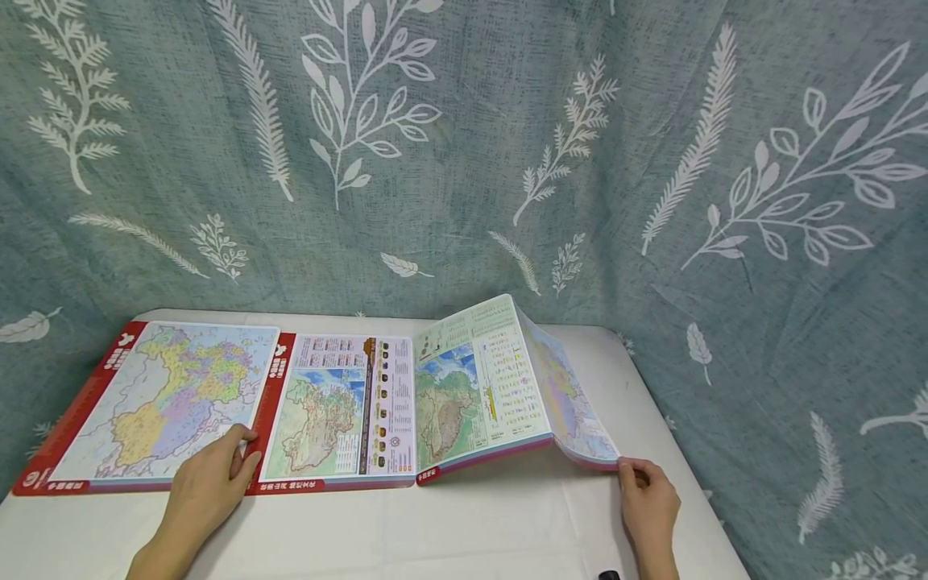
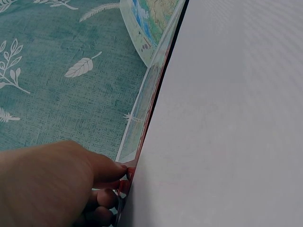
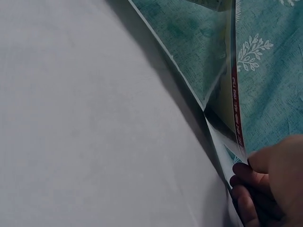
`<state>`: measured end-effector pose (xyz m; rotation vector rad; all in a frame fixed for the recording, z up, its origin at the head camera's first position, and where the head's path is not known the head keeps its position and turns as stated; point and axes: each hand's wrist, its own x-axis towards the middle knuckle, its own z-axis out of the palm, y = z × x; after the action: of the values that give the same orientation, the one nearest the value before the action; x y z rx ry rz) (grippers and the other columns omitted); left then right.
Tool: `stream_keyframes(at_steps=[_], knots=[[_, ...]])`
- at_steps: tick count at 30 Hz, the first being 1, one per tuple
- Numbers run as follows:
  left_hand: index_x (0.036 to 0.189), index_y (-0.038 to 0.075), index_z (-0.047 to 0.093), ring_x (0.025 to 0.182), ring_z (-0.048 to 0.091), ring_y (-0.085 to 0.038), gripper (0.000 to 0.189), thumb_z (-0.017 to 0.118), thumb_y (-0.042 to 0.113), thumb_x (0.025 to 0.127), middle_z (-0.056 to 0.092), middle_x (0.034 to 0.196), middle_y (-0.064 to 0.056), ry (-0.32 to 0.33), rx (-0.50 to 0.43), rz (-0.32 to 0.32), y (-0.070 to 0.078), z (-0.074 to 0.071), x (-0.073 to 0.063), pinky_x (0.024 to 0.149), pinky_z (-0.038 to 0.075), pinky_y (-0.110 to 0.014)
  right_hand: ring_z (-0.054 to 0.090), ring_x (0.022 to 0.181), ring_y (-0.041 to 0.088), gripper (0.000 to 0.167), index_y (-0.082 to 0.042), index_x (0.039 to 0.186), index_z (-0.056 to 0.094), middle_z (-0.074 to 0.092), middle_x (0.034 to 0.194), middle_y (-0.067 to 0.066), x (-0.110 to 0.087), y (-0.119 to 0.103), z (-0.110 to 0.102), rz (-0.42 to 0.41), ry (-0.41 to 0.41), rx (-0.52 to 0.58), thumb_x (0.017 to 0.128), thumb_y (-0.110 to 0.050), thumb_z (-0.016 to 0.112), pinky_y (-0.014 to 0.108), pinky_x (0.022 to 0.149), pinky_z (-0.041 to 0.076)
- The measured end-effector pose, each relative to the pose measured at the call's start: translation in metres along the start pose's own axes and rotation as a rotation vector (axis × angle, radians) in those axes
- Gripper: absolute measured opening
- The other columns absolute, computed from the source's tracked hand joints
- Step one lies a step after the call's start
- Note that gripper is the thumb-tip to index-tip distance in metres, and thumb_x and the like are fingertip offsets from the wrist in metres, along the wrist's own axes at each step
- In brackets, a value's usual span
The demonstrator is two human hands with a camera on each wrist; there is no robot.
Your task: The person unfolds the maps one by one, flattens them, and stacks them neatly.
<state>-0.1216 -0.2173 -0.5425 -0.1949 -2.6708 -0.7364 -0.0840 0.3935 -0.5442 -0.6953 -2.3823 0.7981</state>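
A wide fold-out map [image 1: 337, 419] with red strips and several printed panels stretches across a white table. My left hand [image 1: 206, 479] rests on its front edge at the left, with the fingertips on a red strip [image 1: 270, 419] beside the leftmost panel [image 1: 174, 403]. In the left wrist view the left hand [image 2: 57, 189] has bent fingers touching that edge. At the right, my right hand [image 1: 650, 503] pinches the front corner of the rightmost panel [image 1: 569, 395]. That panel slopes down from a raised fold, and the panel beside it [image 1: 482, 387] also lifts off the table.
Behind the white table [image 1: 406, 532] hangs a blue-green curtain [image 1: 464, 201] with white leaf patterns, which also runs down the right side. A small black object [image 1: 609, 575] shows at the bottom of the head view, left of the right wrist.
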Motion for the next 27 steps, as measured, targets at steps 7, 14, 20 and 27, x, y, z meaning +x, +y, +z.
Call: stream_keyframes(at_steps=[7, 14, 20, 27], knots=[[0.109, 0.007, 0.068, 0.053, 0.029, -0.004, 0.024, 0.081, 0.009, 0.088, 0.039, 0.061, 0.010, -0.014, 0.004, -0.010, 0.001, 0.000, 0.000, 0.051, 0.024, -0.026, 0.068, 0.084, 0.026, 0.024, 0.004, 0.106, 0.074, 0.075, 0.103, 0.026, 0.003, 0.006, -0.004, 0.032, -0.005, -0.005, 0.102, -0.019, 0.069, 0.005, 0.061, 0.034], [0.110, 0.007, 0.068, 0.054, 0.029, -0.005, 0.025, 0.081, 0.010, 0.088, 0.040, 0.062, 0.009, -0.024, 0.009, -0.023, 0.000, 0.000, 0.000, 0.052, 0.024, -0.027, 0.070, 0.088, 0.034, 0.026, 0.007, 0.108, 0.073, 0.074, 0.104, 0.029, 0.008, 0.012, -0.008, 0.037, 0.010, -0.001, 0.104, -0.018, 0.066, 0.002, 0.061, 0.031], [0.109, 0.007, 0.068, 0.053, 0.030, -0.004, 0.026, 0.082, 0.009, 0.088, 0.039, 0.061, 0.010, -0.017, 0.007, -0.018, 0.000, 0.001, 0.001, 0.052, 0.025, -0.027, 0.062, 0.074, 0.004, 0.032, 0.005, 0.108, 0.074, 0.075, 0.104, 0.027, 0.012, 0.014, -0.009, 0.084, 0.000, 0.017, 0.104, -0.026, 0.068, 0.004, 0.060, 0.037], [0.109, 0.006, 0.068, 0.054, 0.030, -0.004, 0.026, 0.082, 0.009, 0.087, 0.039, 0.061, 0.010, -0.011, 0.008, -0.013, 0.000, 0.001, 0.000, 0.051, 0.024, -0.026, 0.057, 0.067, -0.007, 0.031, 0.004, 0.113, 0.074, 0.075, 0.107, 0.025, 0.016, 0.020, -0.011, 0.184, -0.029, 0.098, 0.103, -0.025, 0.067, 0.011, 0.058, 0.045]])
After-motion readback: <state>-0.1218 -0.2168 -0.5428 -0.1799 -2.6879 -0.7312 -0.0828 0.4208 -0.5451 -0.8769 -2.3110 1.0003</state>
